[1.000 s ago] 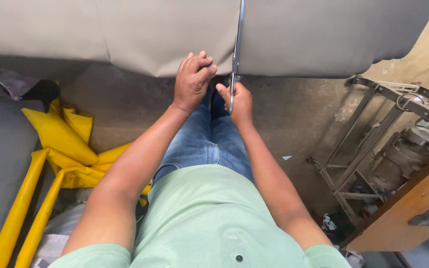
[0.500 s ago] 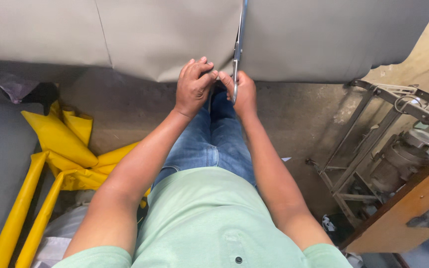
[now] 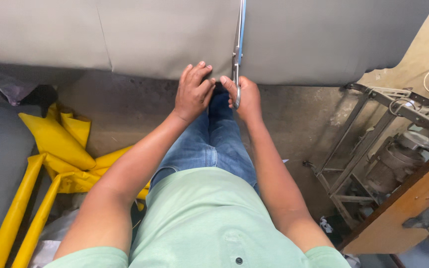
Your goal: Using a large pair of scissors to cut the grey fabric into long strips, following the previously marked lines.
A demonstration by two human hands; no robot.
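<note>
Shifted slightly nearer the body since half a second ago, with scissors (image 3: 236, 59) lower along the cut line; otherwise little changed. Left hand (image 3: 193, 93) stretched forward, palm down, fingers together and laid flat on the near edge of the grey sheet (image 3: 165, 39), pressing rather than pinching, just left of the cut. Right hand (image 3: 245, 94) also extended, just right of the left and almost touching it, curled around the scissor handles, thumb through a loop, grip closed on the tool; blades pointing far, standing along the slit in the sheet, too thin here to tell whether parted or shut. Both forearms running from the near edge forward, converging over the knees, elbows out, wrists straight. Grey sheet spread across the far side from left to right, its near edge hanging just past the knees, split into two panels at the blades. Counted: two hands, one pair of scissors, one grey sheet, one pair of blue jeans (image 3: 209, 144), one pale green shirt (image 3: 209, 218). On the left, a heap of yellow material (image 3: 60, 144) with two long yellow strips reaching near. On the right, one metal stand (image 3: 368, 129) with one motor (image 3: 395, 164), and one wooden table edge (image 3: 408, 208) at the near right. Concrete floor (image 3: 120, 109) beneath.
</note>
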